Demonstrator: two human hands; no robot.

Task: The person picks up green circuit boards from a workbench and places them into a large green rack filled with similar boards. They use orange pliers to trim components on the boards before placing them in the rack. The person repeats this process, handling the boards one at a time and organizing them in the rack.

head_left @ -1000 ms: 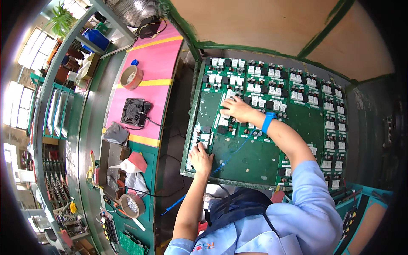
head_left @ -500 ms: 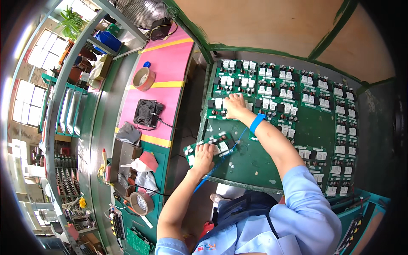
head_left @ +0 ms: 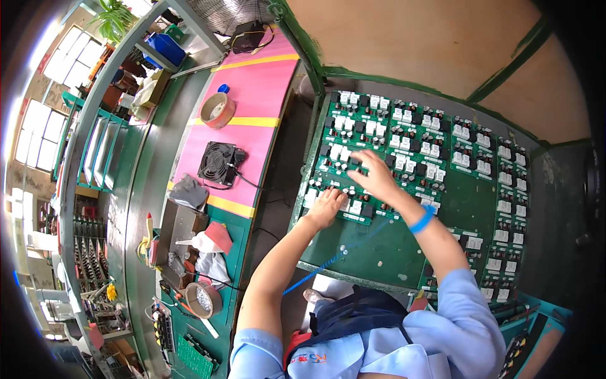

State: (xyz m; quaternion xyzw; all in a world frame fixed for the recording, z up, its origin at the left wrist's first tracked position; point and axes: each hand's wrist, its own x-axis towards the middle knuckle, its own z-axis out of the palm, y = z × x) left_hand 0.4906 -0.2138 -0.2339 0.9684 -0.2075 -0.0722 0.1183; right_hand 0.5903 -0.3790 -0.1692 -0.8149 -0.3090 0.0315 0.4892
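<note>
The left hand [head_left: 325, 208] lies on a green circuit board [head_left: 358, 209] close to the left edge of the green tabletop [head_left: 363, 245], about midway between its far and near edges. Its fingers bend over the board's parts; I cannot tell whether they are clamped on it or only rest there. The right hand [head_left: 377, 178] is just beyond that board, with its fingers apart, over the next row; contact there is unclear. A blue wrist strap [head_left: 422, 218] rings the right wrist, and a coiled blue cord [head_left: 322, 266] crosses near the tabletop's near-left corner. Other circuit boards [head_left: 409, 143] sit in rows along the far and right edges. Leftward, a pink-and-green tabletop [head_left: 265, 82] carries a black fan [head_left: 219, 164] and a gray cloth [head_left: 188, 191].
</note>
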